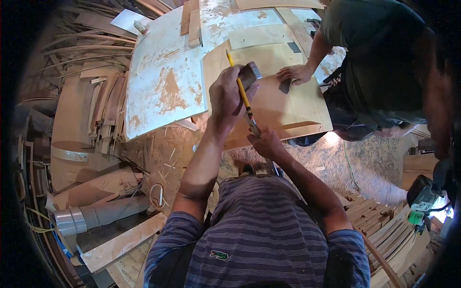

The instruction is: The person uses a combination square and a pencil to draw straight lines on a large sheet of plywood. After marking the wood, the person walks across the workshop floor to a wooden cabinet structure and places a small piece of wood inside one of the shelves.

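My left hand (224, 92), raised over the wooden panel (269, 103), is closed around a dark block-like thing (249, 75) with a pale grey end. A slim yellow-handled tool (243, 93) runs across that hand; whether my left fingers grip it too, I cannot tell. Its lower part has dark and red bands and turns silvery grey. My right hand (267, 143) is closed on that lower end, near the panel's front edge, and its fingers hide the tip. To the right, another person's hand (295, 74) rests on the panel, at a small dark piece (285, 86).
A white, dust-stained board (165, 89) lies left of the panel, with wood strips (194, 29) and a small bottle (141, 27) on it. Wood offcuts (103, 108) crowd the left. A grey cylinder (105, 214) lies lower left. The other person (379, 67) stands close on the right.
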Motion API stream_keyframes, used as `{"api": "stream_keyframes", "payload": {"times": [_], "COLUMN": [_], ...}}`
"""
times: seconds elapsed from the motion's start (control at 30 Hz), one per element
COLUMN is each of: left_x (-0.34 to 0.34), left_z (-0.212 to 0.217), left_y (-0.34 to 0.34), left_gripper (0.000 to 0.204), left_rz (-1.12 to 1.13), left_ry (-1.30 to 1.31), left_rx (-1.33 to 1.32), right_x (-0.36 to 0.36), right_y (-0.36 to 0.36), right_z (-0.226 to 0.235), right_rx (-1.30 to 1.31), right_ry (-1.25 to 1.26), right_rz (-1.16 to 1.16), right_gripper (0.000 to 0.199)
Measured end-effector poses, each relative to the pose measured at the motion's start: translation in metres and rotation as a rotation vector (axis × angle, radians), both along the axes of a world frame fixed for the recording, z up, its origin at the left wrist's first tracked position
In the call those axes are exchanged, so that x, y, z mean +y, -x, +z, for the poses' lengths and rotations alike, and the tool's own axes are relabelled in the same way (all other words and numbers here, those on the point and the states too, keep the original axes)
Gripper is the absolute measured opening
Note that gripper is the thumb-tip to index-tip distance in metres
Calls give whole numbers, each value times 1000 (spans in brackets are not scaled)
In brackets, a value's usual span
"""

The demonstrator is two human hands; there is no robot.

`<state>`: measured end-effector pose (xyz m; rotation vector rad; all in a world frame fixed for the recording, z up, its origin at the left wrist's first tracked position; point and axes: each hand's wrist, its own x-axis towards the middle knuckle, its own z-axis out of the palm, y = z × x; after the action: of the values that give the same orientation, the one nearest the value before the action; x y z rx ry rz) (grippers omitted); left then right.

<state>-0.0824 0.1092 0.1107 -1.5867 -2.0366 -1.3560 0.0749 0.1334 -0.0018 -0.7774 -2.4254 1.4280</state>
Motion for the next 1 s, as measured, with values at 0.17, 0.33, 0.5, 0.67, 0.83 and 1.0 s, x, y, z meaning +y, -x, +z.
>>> {"api": "stream_keyframes", "payload": {"times": [0.17,0.33,0.5,0.67,0.83,1.0], "left_x": [-10,-21,-35,-47,-56,-60], "left_z": [0,-26,-36,-50,-47,-42], "left_y": [6,37,50,63,65,60], "left_gripper": [45,47,40,39,41,43], "left_rz": [-65,-57,-157,-214,-277,-399], "left_ry": [-142,-311,-477,-593,-653,-763], "left_rx": [-371,-605,-826,-901,-902,-948], "right_x": [12,30,27,23,18,16], "right_y": [-1,0,7,13,19,20], "right_z": [7,33,52,52,57,72], "right_rx": [-18,11,-18,-17,18,159], "right_ry": [-144,203,53,-120,-132,-241], "right_rz": [86,-36,-129,-183,-198,-153], "right_gripper": [34,42,45,52,52,60]}}
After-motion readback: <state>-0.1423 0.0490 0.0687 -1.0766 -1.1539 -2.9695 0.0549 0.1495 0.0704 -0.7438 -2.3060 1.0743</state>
